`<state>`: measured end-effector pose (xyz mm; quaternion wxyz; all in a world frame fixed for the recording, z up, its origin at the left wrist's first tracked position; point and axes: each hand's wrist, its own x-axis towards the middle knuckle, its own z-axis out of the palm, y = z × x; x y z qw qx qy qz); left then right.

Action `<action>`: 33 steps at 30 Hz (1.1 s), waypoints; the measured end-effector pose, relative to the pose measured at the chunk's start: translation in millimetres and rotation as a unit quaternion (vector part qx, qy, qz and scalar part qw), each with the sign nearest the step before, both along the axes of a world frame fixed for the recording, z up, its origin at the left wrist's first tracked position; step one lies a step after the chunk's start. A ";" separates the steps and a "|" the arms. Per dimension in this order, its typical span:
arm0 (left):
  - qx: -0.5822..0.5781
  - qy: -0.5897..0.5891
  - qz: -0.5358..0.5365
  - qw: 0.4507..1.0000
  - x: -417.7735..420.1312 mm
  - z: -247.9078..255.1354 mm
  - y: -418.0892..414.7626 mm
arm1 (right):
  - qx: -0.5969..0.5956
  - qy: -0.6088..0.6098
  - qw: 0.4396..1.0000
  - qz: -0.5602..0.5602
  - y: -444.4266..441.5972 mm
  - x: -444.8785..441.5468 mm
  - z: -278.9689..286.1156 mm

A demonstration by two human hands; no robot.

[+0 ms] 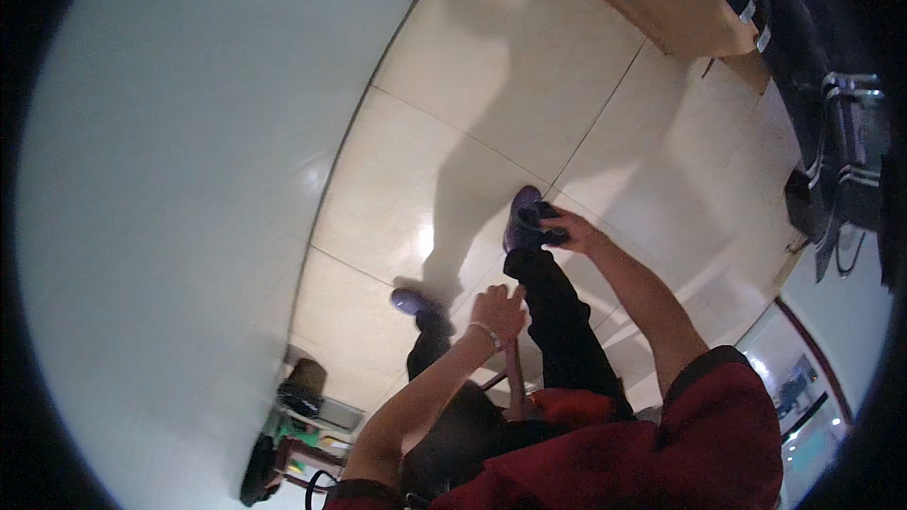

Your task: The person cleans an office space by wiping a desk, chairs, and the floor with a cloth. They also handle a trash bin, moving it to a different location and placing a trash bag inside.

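My right hand [572,229] is at the side of a purple shoe [526,200] on my right foot, its fingers around a small black object [540,214] pressed against the shoe. What this object is cannot be told. My left hand [498,313], with a light bracelet at its wrist, is beside the black trouser leg [560,312], fingers bent. Whether it grips anything is unclear; a reddish-brown bar [516,375] runs below it. The other purple shoe [407,300] is on the tiled floor to the left.
A pale wall [177,177] rises along the left. At the upper right are a cardboard box [659,0] and black seats with metal frames [815,71]. A dark bin [306,379] stands by the wall at lower left, and a glass panel [793,382] is at lower right.
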<state>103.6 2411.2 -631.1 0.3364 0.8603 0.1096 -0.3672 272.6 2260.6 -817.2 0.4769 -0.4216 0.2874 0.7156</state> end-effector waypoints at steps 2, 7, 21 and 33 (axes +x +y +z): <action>-0.038 0.034 -0.020 0.999 43.0 13.9 -1.7 | -0.022 -0.034 0.998 -0.040 0.0 26.8 12.2; -0.100 -0.039 -0.055 0.993 102.8 4.2 -21.6 | -0.068 -0.126 0.979 -0.143 -44.5 62.1 -32.9; -0.142 0.061 -0.216 0.964 140.5 -97.1 70.9 | -0.197 -0.518 0.786 -0.274 -29.0 66.9 -269.1; -0.189 0.032 -0.209 0.959 178.3 -97.2 106.0 | -0.510 -0.545 0.653 0.128 121.2 212.9 -295.6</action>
